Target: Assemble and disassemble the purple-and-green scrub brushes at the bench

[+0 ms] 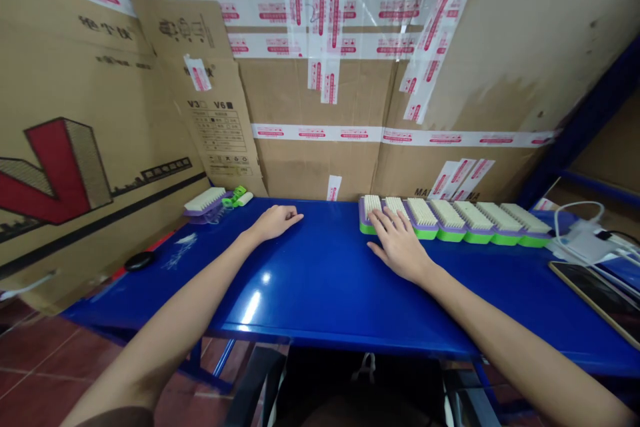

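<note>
My left hand [276, 221] rests on the blue table with its fingers loosely curled in, and nothing shows in it. To the right, my right hand [400, 243] lies with fingers spread over the left end of a row of scrub brushes [449, 215]. Its fingertips touch the bristles of the brushes there. Several of these brushes stand side by side, cream bristles up, with purple and green bodies. Part of the leftmost ones is hidden under my fingers. Another purple brush [206, 203] sits at the far left, bristles up, beside a small bright green item [235, 197].
Taped cardboard panels [320, 167] wall off the table's back, and a large box panel [100, 113] stands at the left. A black round object [140, 261] lies near the left edge. On the right are a phone [600, 297], white cables and a white adapter [583, 240].
</note>
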A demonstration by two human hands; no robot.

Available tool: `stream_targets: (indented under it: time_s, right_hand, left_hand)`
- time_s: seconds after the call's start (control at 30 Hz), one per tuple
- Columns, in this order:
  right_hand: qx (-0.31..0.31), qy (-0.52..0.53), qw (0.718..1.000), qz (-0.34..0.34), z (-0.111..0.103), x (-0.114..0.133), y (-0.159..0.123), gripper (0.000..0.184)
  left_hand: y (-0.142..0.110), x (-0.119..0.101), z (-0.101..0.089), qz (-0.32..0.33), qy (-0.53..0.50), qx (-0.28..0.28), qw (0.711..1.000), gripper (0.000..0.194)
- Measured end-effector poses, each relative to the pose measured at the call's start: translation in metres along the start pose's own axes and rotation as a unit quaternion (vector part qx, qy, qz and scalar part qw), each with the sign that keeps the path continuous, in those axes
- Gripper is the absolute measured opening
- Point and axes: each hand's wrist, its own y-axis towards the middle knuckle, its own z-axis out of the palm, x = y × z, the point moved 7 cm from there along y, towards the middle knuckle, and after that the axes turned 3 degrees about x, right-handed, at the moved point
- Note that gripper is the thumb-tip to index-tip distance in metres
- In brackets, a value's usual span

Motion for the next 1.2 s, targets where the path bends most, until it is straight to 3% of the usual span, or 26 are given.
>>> stream_targets:
  time_s: [0.2, 0.6, 0.97, 1.2]
  right_hand:
    - [0.036, -0.014, 0.999, -0.004, 0.012, 0.0, -0.002, 0.076]
    - [0.012, 0.044, 0.999, -0.014, -0.009, 0.013, -0.004, 0.064]
    - [-0.012, 0.094, 0.995, -0.022, -0.042, 0.038, -0.004, 0.041]
    - [-0.014, 0.178, 0.982, -0.063, -0.055, 0.048, -0.008, 0.033]
  left_hand:
    - [-0.002, -0.004, 0.0, 0.002, -0.017, 0.011, 1.0, 0.052]
    - [-0.003, -0.003, -0.001, -0.004, -0.033, 0.028, 0.999, 0.053]
    - [-0.002, 0.001, 0.002, -0.003, -0.037, 0.033, 0.999, 0.049]
    - [-0.002, 0.0, 0.003, -0.005, -0.044, 0.033, 0.998, 0.048]
